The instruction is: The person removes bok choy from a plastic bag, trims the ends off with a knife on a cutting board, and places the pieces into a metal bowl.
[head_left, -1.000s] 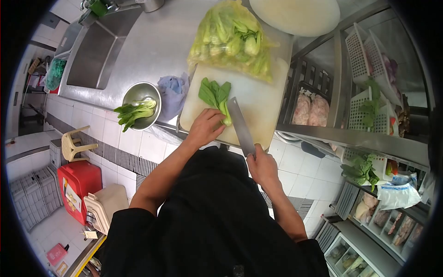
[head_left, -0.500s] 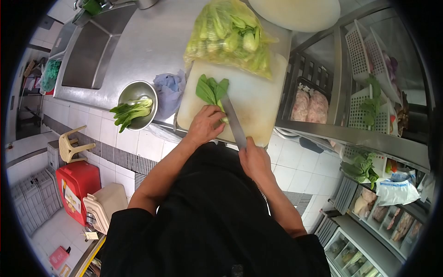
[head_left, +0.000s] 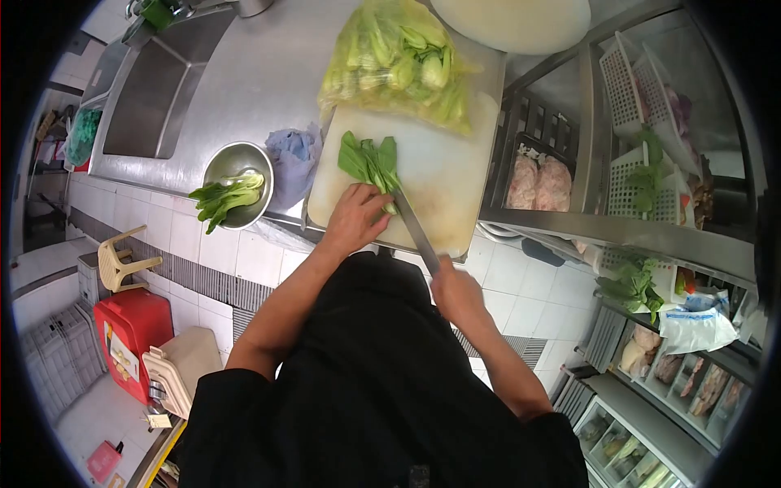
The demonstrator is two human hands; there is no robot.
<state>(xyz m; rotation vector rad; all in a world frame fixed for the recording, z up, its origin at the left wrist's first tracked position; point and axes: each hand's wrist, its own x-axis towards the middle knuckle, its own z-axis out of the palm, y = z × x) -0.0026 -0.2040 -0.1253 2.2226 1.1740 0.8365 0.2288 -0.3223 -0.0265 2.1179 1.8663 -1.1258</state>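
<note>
A leafy green vegetable (head_left: 368, 161) lies on the white cutting board (head_left: 443, 171), its leaves pointing away from me. My left hand (head_left: 355, 216) presses its closed fingers on the stem end. In my right hand (head_left: 457, 291) is the handle of a knife (head_left: 416, 232), whose long blade slants up to the left across the board. The blade's tip touches or nearly touches the stem beside my left fingertips. Behind it, a yellow plastic bag (head_left: 399, 69) full of similar greens rests on the board's far part. Left of the board are a crumpled blue cloth (head_left: 292, 164) and a steel bowl (head_left: 265, 185) holding cut greens.
A sink (head_left: 154, 98) is set into the steel counter at the far left. A round pale board (head_left: 517, 24) stands at the back. To the right, a metal rack (head_left: 606, 229) bears baskets and a tray of meat (head_left: 538, 183). A red box (head_left: 134, 333) stands lower left.
The knife has moved left, its tip swinging from beside the greens down to the stem near my left fingers. My right hand first came closer, then shifted slightly back and lower.
</note>
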